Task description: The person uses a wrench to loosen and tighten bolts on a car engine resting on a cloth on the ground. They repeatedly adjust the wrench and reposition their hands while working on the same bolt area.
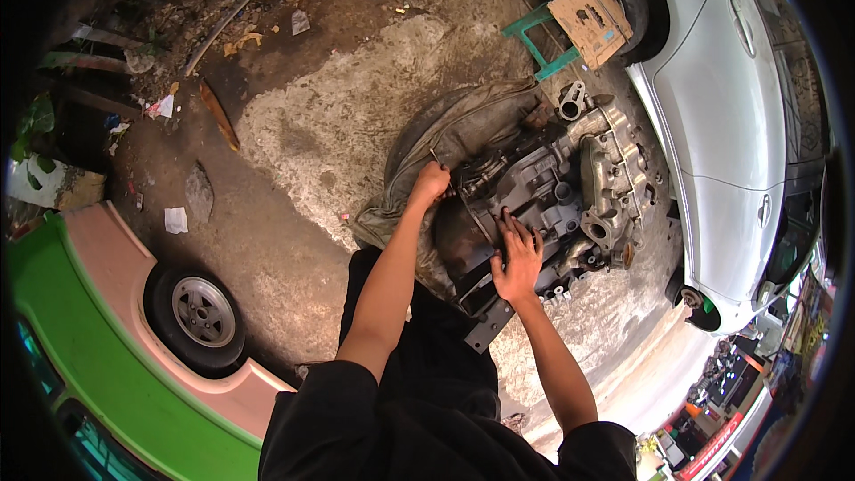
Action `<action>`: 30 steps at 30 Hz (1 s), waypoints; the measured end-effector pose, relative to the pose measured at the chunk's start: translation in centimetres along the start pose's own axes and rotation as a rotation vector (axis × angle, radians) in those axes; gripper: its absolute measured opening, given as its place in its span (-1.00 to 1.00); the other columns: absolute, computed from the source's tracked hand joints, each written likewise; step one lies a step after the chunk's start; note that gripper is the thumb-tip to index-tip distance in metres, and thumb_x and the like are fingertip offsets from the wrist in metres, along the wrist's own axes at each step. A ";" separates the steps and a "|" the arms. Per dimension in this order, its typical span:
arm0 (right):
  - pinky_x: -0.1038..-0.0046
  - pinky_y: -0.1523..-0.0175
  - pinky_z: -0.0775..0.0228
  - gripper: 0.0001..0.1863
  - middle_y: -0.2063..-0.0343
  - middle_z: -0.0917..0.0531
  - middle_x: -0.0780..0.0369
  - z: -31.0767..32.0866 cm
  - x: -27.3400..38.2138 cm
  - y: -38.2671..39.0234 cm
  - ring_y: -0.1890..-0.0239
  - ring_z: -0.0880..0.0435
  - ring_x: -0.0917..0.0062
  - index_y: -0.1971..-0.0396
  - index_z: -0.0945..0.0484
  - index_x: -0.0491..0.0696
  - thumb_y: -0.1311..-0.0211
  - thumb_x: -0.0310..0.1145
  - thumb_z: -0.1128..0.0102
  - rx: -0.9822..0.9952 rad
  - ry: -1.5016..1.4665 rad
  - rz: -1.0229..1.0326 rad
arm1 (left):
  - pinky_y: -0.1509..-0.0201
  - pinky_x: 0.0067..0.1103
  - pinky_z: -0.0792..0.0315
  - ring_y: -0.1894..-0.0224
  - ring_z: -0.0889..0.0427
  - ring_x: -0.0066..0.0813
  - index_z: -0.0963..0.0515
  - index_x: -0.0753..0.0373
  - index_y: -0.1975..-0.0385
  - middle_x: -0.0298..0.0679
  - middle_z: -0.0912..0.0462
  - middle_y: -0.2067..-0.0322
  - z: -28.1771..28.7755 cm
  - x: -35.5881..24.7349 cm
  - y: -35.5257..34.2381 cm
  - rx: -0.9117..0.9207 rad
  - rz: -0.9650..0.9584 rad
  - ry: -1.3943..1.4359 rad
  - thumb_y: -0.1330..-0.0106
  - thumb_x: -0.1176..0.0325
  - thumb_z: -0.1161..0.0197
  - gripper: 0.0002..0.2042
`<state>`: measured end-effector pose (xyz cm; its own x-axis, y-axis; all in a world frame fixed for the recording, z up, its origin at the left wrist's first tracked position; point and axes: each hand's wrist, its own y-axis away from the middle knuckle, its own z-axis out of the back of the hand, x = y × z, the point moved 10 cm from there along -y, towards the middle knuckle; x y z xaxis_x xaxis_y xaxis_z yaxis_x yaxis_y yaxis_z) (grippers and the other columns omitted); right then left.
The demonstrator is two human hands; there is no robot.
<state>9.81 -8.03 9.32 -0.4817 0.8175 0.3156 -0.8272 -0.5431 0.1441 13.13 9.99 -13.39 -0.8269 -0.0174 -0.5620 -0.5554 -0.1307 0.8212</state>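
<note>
A greasy engine block [525, 187] lies on the ground in front of me, its dark oil pan side toward my legs. My left hand [432, 182] is closed at the block's left edge, around a thin metal tool [435, 155] whose end sticks out past the fingers. Most of that tool is hidden in the fist, so its exact kind does not show. My right hand [518, 260] rests on the block with its fingers spread, holding nothing. Along the right side of the block runs a lighter metal casting [614, 165] with round ports.
Under and behind the engine lies a crumpled dark cloth [419, 138]. A green stool [534, 36] with cardboard [590, 22] on it stands beyond. A silver car [721, 107] is at the right, a green and pink vehicle [116, 321] at the lower left. Litter and a wood strip [219, 114] lie left.
</note>
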 end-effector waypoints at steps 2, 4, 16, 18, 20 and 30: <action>0.05 -0.50 0.10 -0.28 -0.40 -0.35 0.27 0.0 -0.1 0.0 -0.36 -0.34 0.39 -0.31 -0.36 0.00 -0.01 -0.30 -0.06 -0.004 0.004 0.004 | 0.55 -0.38 -0.50 0.59 -0.67 -0.30 -0.44 0.43 0.12 -0.08 -0.64 0.57 0.9 -0.8 0.4 -0.048 -0.022 -0.147 -0.57 0.20 0.04 -0.67; 0.05 -0.50 0.09 -0.28 -0.40 -0.35 0.27 0.0 0.0 0.1 -0.37 -0.34 0.40 -0.31 -0.35 0.01 -0.01 -0.29 -0.06 -0.015 0.007 0.010 | 0.53 -0.37 -0.53 0.55 -0.71 -0.27 -0.39 0.44 0.03 -0.05 -0.66 0.53 1.3 -0.8 1.3 -0.055 -0.025 -0.106 -0.58 0.23 0.05 -0.68; 0.07 -0.50 0.08 -0.28 -0.40 -0.35 0.27 -0.1 -0.1 0.4 -0.36 -0.35 0.39 -0.33 -0.35 0.02 -0.04 -0.31 -0.05 -0.049 0.015 0.036 | 0.32 -0.45 -0.56 0.33 -0.70 -0.37 -0.39 0.44 -0.04 -0.08 -0.67 0.37 1.0 1.4 6.6 -0.319 -0.429 0.506 -0.49 0.29 -0.18 -0.67; 0.08 -0.50 0.08 -0.29 -0.40 -0.35 0.28 -0.2 -0.1 0.4 -0.36 -0.35 0.39 -0.33 -0.35 0.03 -0.04 -0.31 -0.05 -0.051 0.010 0.037 | 0.24 -0.48 -0.54 0.30 -0.68 -0.38 -0.42 0.44 -0.01 -0.11 -0.67 0.36 0.5 1.9 7.5 -0.315 -0.458 0.605 -0.47 0.29 -0.22 -0.67; 0.08 -0.50 0.09 -0.28 -0.41 -0.35 0.29 -0.2 -0.1 0.4 -0.37 -0.34 0.39 -0.33 -0.35 0.04 -0.04 -0.31 -0.06 -0.053 0.004 0.031 | 0.16 -0.49 -0.51 0.25 -0.66 -0.40 -0.44 0.44 0.00 -0.12 -0.67 0.34 0.1 2.4 8.0 -0.305 -0.444 0.622 -0.44 0.32 -0.24 -0.69; 0.07 -0.51 0.10 -0.29 -0.41 -0.35 0.28 -0.2 0.0 0.6 -0.35 -0.36 0.32 -0.34 -0.34 0.04 -0.07 -0.30 -0.04 -0.039 0.010 0.026 | -0.18 -0.48 -0.32 -0.05 -0.52 -0.25 0.05 0.42 -0.50 0.02 -0.59 0.01 -1.6 3.3 10.3 -0.352 -0.340 0.537 -0.46 -0.06 -0.10 -0.16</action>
<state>9.27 -8.28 9.18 -0.5062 0.8050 0.3095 -0.8247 -0.5568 0.0995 4.87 7.03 -6.96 -0.4061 -0.3913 -0.8258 -0.6382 -0.5253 0.5627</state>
